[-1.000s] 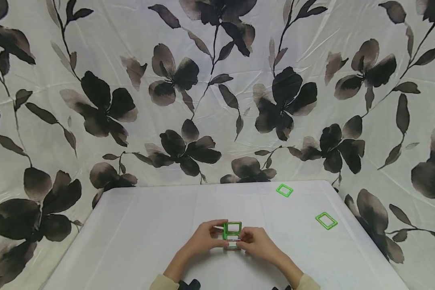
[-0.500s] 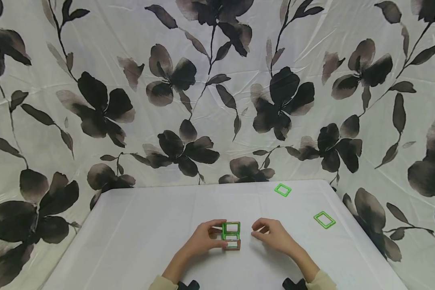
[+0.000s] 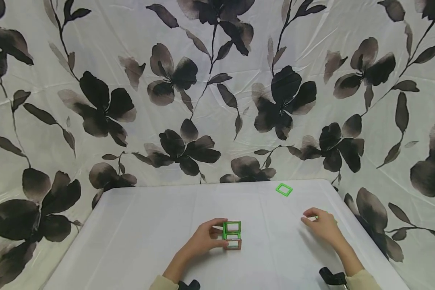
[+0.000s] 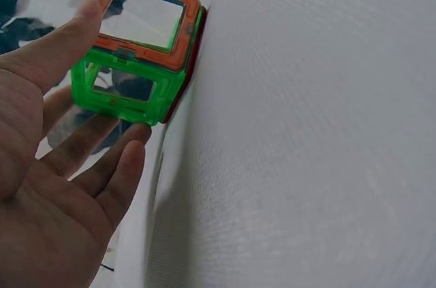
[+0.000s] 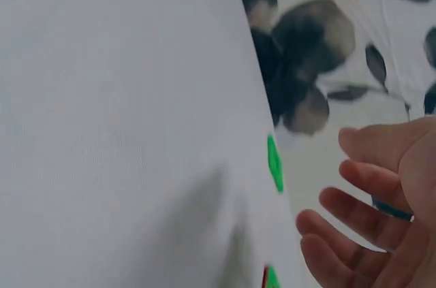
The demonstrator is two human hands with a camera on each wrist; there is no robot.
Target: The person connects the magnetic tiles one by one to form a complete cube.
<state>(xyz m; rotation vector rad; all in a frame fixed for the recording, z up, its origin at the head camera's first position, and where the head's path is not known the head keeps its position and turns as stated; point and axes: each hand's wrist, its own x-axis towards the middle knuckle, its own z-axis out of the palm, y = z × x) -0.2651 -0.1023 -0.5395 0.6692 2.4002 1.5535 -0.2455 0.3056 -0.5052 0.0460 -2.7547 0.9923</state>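
My left hand (image 3: 204,239) holds a small box of magnetic tile frames (image 3: 233,235) on the table, thumb on the near side and fingers on the left. In the left wrist view the box shows an orange square frame (image 4: 178,48), green frames (image 4: 112,101) and a dark red edge at the table. My right hand (image 3: 324,225) hovers at the table's right over a green frame tile, mostly hidden behind it. Its fingers are loosely bent and apart, holding nothing visible in the right wrist view. Another green frame tile (image 3: 284,189) lies near the far edge.
A white-covered table (image 3: 148,213) lies under both hands. Behind and around it hangs a floral cloth (image 3: 217,100). In the right wrist view a green tile (image 5: 274,163) lies near the table edge, and a green and red piece (image 5: 271,278) is cut off below.
My right hand has let go of the box and moved right, to the green tile on the right. The left hand stays on the box.
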